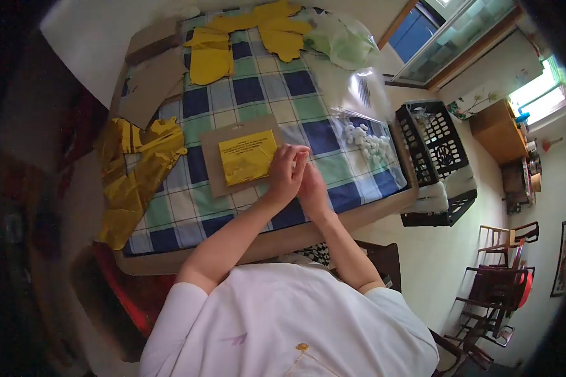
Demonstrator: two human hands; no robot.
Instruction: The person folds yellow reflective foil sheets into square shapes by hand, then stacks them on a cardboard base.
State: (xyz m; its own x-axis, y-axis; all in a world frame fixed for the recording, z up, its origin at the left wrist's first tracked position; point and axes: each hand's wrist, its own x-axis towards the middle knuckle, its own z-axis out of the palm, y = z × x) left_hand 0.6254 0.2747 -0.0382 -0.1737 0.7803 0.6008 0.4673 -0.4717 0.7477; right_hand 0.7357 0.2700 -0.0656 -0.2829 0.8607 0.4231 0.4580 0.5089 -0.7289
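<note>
My left hand [287, 173] and my right hand [313, 190] are together over the near side of the bed-like surface, touching each other. The left fingers are curled and closed; the right fingers are pressed in against them and partly hidden. Whatever lies between them, if anything, I cannot make out. Just left of my hands lies a flat yellow packet [248, 160] with dark printed text at its top. It rests on a brown cardboard piece [211, 168] with a small hanging slot at its upper edge.
A checked cloth [245, 94] covers the surface. Gold foil pieces [138, 182] and yellow sheets [210, 53] lie left and far, beside cardboard [151, 94]. Clear plastic [352, 88] and small white pieces [368, 143] lie right. Black crates [431, 141] stand beyond the right edge.
</note>
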